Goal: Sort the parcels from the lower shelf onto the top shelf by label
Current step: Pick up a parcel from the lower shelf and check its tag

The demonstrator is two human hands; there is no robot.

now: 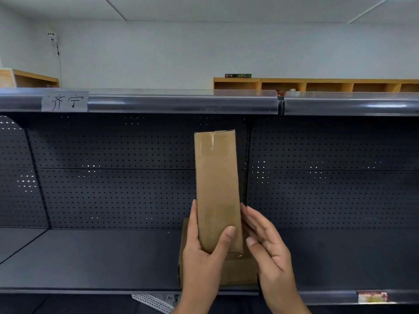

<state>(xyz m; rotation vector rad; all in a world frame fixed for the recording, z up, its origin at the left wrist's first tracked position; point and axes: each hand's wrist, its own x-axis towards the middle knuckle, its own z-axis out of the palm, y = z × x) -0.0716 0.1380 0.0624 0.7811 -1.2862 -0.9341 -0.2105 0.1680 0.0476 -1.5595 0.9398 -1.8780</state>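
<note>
Left hand [205, 252] grips the tall narrow brown cardboard parcel [216, 189] near its base, thumb across the front; right hand [264, 241] lies open, fingers beside its edge. The parcel is upright above the dark metal lower shelf [102, 257]. Advise turning it: no label shows. A second brown box [238, 271] sits behind, mostly hidden. The handwritten paper tag [65, 101] on the top shelf [181, 103] is legible.

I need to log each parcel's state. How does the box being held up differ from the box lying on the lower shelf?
The held box is tall, narrow and upright, gripped by the left hand; the shelf box lies flat and looks wider. The held box is raised, the shelf box rests on the lower shelf. Both are plain brown cardboard.
</note>
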